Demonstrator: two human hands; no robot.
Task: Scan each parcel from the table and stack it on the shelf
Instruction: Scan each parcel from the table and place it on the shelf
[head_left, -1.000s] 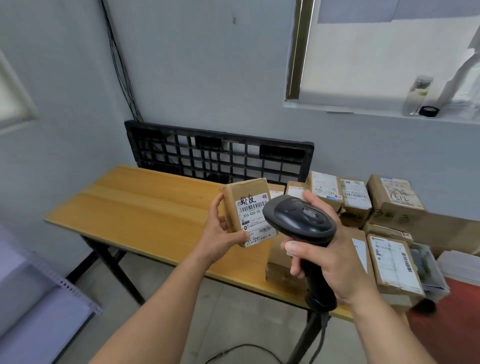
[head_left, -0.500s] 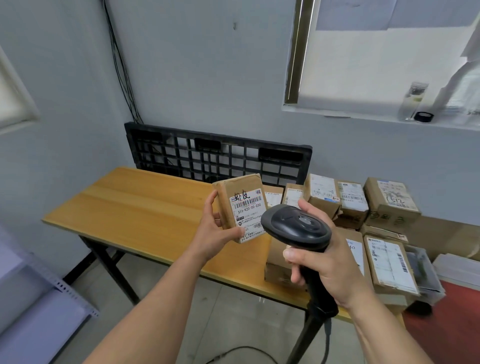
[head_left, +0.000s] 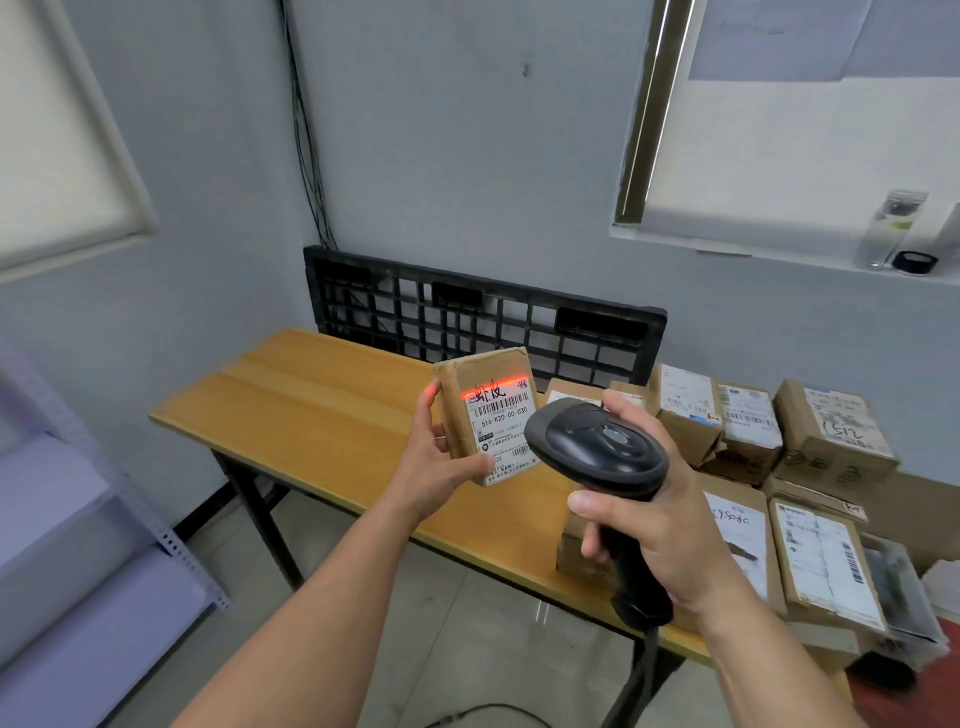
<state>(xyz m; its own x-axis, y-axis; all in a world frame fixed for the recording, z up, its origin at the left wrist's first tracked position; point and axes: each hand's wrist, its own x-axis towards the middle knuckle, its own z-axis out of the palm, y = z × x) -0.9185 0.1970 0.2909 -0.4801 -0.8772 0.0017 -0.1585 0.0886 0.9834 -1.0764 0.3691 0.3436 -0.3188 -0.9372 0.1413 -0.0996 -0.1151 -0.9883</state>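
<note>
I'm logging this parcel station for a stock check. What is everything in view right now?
held parcel: one, brown with white label, above the table, red scan line across the label's top
scanner: one, black, pointed at that label
other parcels: at least seven, brown, piled at the table's right end
table: one, orange-brown wood, along the back wall
pallet: one, black, upright behind the table
shelf: one, pale grey metal, far left
bottle: one, clear, window sill at right
cables: a few, black, running up the wall
left hand: grips the held parcel
right hand: grips the scanner's handle
</note>
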